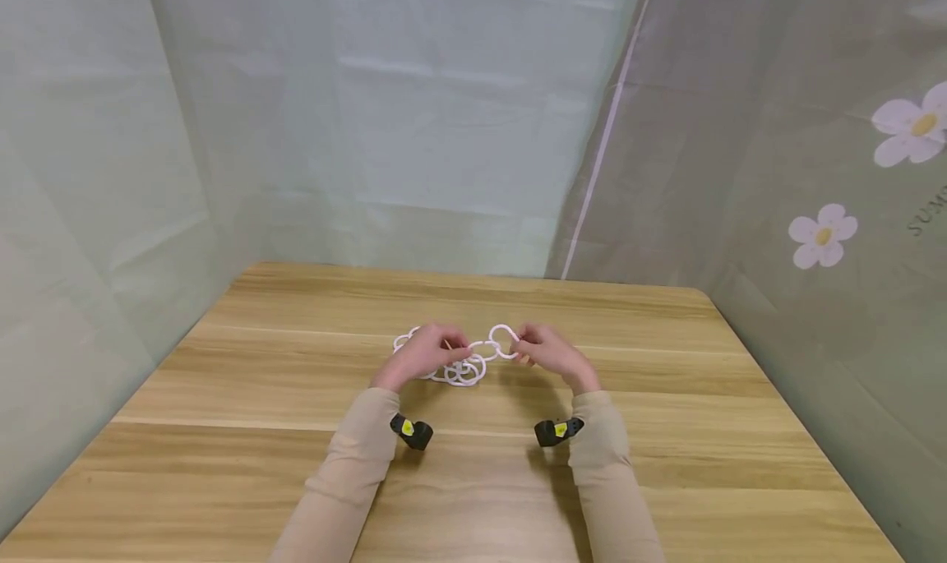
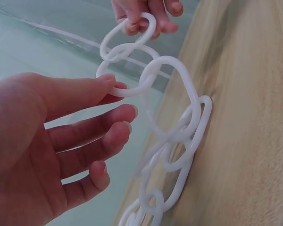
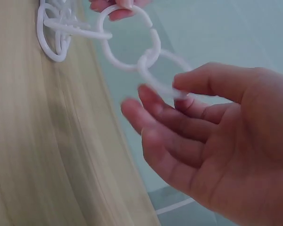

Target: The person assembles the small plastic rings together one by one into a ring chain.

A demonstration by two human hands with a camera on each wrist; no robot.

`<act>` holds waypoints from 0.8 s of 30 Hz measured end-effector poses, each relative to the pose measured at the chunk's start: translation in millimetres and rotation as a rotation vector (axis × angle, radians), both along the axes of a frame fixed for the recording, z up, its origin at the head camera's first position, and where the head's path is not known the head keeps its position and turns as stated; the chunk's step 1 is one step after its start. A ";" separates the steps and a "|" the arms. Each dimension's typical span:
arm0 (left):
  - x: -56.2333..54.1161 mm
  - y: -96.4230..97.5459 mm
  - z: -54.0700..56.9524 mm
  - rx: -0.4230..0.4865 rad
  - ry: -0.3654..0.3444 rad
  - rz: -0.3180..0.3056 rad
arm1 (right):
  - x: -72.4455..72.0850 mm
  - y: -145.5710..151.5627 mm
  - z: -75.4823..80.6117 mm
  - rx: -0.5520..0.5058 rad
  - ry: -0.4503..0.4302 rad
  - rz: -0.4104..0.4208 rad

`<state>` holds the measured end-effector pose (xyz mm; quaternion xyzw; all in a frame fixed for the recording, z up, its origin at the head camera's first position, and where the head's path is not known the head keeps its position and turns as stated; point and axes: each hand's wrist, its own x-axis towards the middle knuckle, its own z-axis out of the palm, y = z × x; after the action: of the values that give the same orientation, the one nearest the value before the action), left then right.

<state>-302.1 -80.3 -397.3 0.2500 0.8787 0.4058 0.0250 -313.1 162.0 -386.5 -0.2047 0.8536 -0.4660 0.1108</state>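
A chain of white plastic rings (image 1: 464,383) lies heaped on the wooden table, its free end lifted. My left hand (image 1: 429,351) pinches the second ring (image 2: 126,92) between thumb and forefinger, the other fingers spread loosely. The end ring (image 3: 155,84), threaded through that one, is pinched by the thumb and forefinger of my right hand (image 1: 549,353). A small gap shows in the second ring's side in the right wrist view. From the left hand's ring, another link (image 2: 193,94) hangs down to the heap. Part of the heap is hidden behind the left hand in the head view.
The wooden table (image 1: 666,431) extends around the hands on all sides. Pale curtains (image 1: 444,136) hang behind it and at both sides, the right one printed with flowers. Each sleeve carries a black wrist camera (image 1: 410,431).
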 end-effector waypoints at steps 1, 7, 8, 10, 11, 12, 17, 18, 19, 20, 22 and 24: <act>-0.2 -0.1 -0.2 0.000 -0.003 0.003 | -0.3 -0.3 -0.7 -0.007 -0.013 0.001; -3.5 -1.1 -3.2 -0.023 -0.012 0.029 | -4.7 4.9 -5.3 -0.041 -0.023 -0.037; -3.8 -0.9 -3.5 -0.023 -0.015 0.026 | -5.0 6.5 -5.2 -0.040 -0.021 -0.046; -3.5 -0.5 -4.0 -0.017 -0.024 0.010 | -5.7 9.1 -4.7 -0.027 -0.019 -0.067; -3.2 -0.5 -4.3 -0.016 -0.029 -0.001 | -6.1 10.3 -4.6 -0.021 -0.012 -0.071; -3.0 -0.6 -4.6 -0.017 -0.036 -0.012 | -6.3 11.5 -4.6 -0.014 -0.007 -0.075; -4.6 -7.8 -6.6 -0.026 -0.073 0.026 | -6.7 18.4 -4.2 -0.024 0.034 -0.075; -5.6 -11.7 -7.2 -0.028 -0.076 0.062 | -6.6 20.1 -4.0 -0.036 0.036 -0.081; -7.0 -16.2 -8.3 -0.028 -0.075 0.105 | -6.3 22.0 -3.7 -0.045 0.042 -0.083; -8.2 -21.4 -9.1 -0.028 -0.077 0.157 | -5.9 24.0 -3.4 -0.055 0.041 -0.092; -10.6 -32.2 -11.7 -0.022 -0.070 0.260 | -5.6 27.5 -3.2 -0.063 0.044 -0.105; -12.8 -41.5 -16.3 0.007 -0.076 0.349 | -6.0 31.3 -3.5 -0.064 0.047 -0.114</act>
<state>-314.9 -121.8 -413.6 0.0784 0.9058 0.4162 -0.0136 -319.1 193.3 -390.0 -0.1699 0.8508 -0.4939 0.0575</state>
